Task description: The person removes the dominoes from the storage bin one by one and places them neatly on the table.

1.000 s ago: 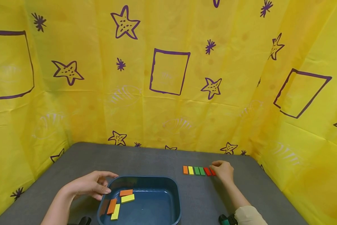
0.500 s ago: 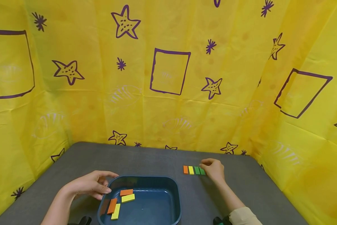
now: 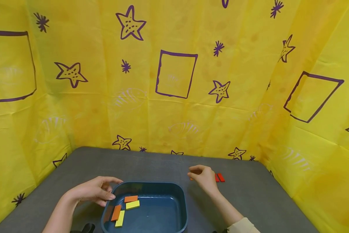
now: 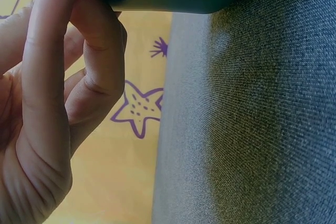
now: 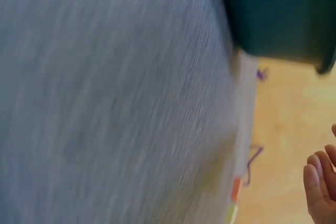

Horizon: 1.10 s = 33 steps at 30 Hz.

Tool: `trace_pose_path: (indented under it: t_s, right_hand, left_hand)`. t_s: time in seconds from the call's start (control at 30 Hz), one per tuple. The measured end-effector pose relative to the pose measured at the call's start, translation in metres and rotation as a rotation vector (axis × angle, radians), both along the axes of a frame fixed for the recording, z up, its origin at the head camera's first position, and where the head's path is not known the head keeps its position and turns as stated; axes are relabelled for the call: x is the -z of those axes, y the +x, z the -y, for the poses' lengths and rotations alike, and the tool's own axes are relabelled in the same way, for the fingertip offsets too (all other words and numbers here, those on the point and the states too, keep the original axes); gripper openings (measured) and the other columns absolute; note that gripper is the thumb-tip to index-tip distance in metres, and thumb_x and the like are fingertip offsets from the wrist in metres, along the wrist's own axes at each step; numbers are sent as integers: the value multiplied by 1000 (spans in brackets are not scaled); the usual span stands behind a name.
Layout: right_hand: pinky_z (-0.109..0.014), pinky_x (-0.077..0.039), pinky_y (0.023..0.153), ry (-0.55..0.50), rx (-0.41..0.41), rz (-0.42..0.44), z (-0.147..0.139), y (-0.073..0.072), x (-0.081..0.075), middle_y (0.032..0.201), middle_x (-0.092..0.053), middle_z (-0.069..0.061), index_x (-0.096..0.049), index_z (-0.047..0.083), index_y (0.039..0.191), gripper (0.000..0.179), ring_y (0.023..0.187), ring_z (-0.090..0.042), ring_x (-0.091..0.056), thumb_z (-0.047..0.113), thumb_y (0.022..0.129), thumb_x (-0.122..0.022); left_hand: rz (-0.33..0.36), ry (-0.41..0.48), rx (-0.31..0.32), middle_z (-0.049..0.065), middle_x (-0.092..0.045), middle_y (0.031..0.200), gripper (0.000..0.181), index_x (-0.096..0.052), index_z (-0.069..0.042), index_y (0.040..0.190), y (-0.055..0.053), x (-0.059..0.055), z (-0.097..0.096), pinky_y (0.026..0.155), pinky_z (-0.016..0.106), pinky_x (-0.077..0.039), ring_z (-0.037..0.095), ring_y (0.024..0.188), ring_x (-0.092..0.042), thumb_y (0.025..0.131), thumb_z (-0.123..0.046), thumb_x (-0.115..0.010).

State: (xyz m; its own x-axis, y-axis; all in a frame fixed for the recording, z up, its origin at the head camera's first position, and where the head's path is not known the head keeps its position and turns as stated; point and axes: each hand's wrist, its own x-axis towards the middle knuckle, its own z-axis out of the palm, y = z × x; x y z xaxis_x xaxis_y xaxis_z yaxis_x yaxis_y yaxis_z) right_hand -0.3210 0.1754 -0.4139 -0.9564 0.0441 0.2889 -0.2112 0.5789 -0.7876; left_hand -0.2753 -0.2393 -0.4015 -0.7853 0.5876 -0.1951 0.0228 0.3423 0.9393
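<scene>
My left hand (image 3: 94, 191) pinches the left corner of a dark blue plastic tub (image 3: 151, 185), thumb over the rim and fingers outside. In the left wrist view the fingers (image 4: 97, 51) curl up against the tub's side. Inside the tub lie two orange blocks (image 3: 131, 199) and two yellow blocks (image 3: 132, 205), flat and domino-shaped. My right hand (image 3: 205, 179) hovers over a row of similar blocks, thumb and fingers apart and loosely bent. It covers most of the row; two red blocks (image 3: 221, 177) show on its right. The right wrist view shows an orange block (image 5: 236, 188) and a yellow block (image 5: 232, 213) near the hand.
A dark grey cloth-covered table (image 3: 151, 165) lies under everything. Yellow curtains (image 3: 174, 123) with purple stars and squares stand behind it and on both sides. A black strap piece (image 3: 88, 227) shows by the left wrist.
My right hand has moved leftward along the row, from the red blocks past the green ones to the orange end, uncovering the red blocks. The left hand and tub have stayed put.
</scene>
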Motion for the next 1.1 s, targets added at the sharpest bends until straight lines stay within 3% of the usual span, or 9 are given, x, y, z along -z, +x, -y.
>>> trace_pose_path:
  t_s: [0.33, 0.73, 0.9, 1.1]
  right_hand:
    - [-22, -57, 72, -12, -150, -31, 37, 17, -8, 95, -78, -7, -77, 9, 100, 21, 86, -18, -73, 17, 80, -80]
    - [-18, -56, 68, -41, -331, -61, 74, 30, -8, 94, -77, -11, -77, 9, 99, 20, 79, -13, -71, 17, 81, -80]
    - [-18, -56, 66, -32, -412, -7, 91, 36, -5, 96, -77, -12, -77, 13, 99, 18, 78, -9, -72, 18, 82, -80]
    - [-18, -56, 65, -52, -489, 87, 108, 38, 0, 96, -78, -9, -77, 8, 101, 21, 76, -2, -70, 17, 82, -79]
  left_hand:
    - [1, -6, -17, 2, -55, 84, 67, -32, 12, 146, 1, 0, -1, 62, 23, -57, 9, 68, -56, 94, -15, -65]
    - [-1, -1, -5, 2, -55, 82, 68, -31, 13, 147, 0, -1, -1, 62, 22, -57, 8, 66, -56, 95, -14, -65]
    - [3, 9, -2, 2, -56, 82, 68, -31, 13, 147, 0, 0, -1, 62, 22, -56, 8, 66, -56, 94, -14, -65]
    - [11, 8, -6, 2, -56, 81, 69, -31, 13, 147, -1, 1, -1, 61, 22, -56, 8, 64, -57, 94, -14, -66]
